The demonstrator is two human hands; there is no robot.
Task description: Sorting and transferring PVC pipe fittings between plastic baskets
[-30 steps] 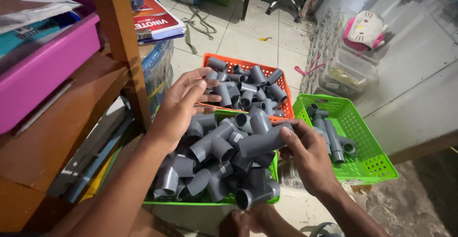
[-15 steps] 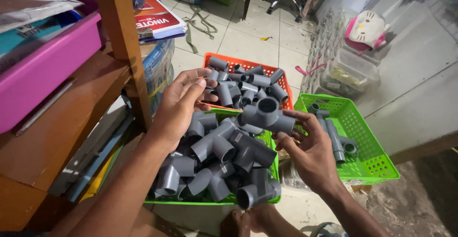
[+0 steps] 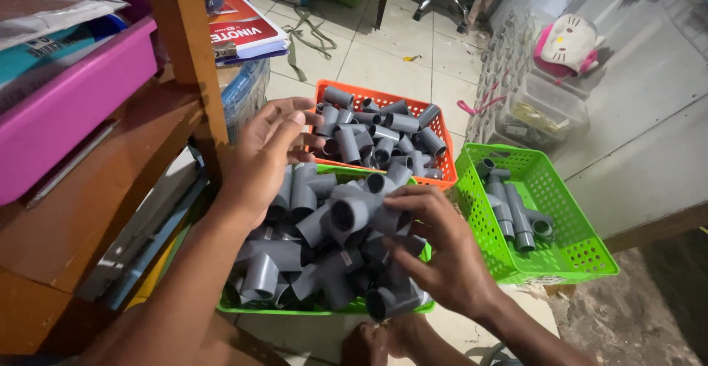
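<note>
My right hand [image 3: 446, 259] grips a grey plastic tee pipe fitting [image 3: 352, 211] and holds it just above a heap of similar grey fittings [image 3: 310, 263]. The heap fills a green basket [image 3: 295, 311] in front of me. My left hand [image 3: 262, 156] hovers palm down over the far left part of the heap, fingers spread and holding nothing. Its fingertips reach towards an orange basket [image 3: 383, 95] that holds several more grey fittings [image 3: 383, 134].
A second green basket [image 3: 575, 252] at the right holds a few joined grey pipe pieces [image 3: 509, 215]. A wooden shelf post [image 3: 188, 56] and a pink tray [image 3: 66, 115] stand close at the left. Clear plastic boxes [image 3: 538, 108] sit by the wall on the tiled floor.
My right hand has turned the tee fitting and drawn it down and left over the heap. My left hand has opened its fingers and lifted slightly.
</note>
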